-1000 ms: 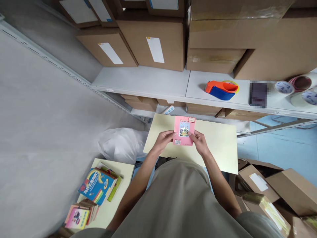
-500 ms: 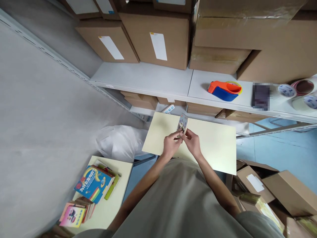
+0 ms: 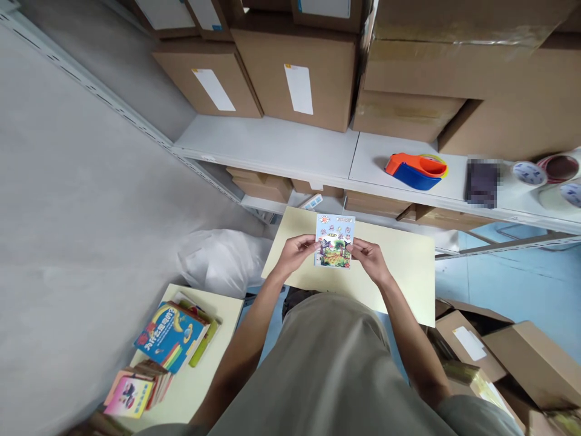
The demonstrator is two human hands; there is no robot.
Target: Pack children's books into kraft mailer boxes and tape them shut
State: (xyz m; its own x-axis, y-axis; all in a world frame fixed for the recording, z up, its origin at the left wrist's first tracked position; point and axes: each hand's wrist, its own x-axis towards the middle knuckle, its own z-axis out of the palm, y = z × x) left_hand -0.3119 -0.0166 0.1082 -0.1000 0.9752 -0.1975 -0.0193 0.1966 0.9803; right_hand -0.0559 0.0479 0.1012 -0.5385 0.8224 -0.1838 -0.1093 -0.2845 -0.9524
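A small picture book (image 3: 334,242) with a pale blue cover and a colourful garden scene faces up between my hands, above the cream tabletop (image 3: 399,266). My left hand (image 3: 296,252) grips its left edge, thumb on the cover and fingers behind. On the opposite edge, my right hand (image 3: 368,258) pinches it the same way. The fingers behind the book are partly hidden.
Ahead, a grey shelf (image 3: 281,143) carries cardboard boxes (image 3: 308,72), an orange and blue tape dispenser (image 3: 416,171) and tape rolls (image 3: 529,174). At left, a side table (image 3: 200,387) bears books (image 3: 172,336). Open cartons (image 3: 533,357) lie at right.
The book was tilted nearly edge-on with both hands close together at its lower end. Now its cover faces me flat, and my hands have moved apart to its two sides.
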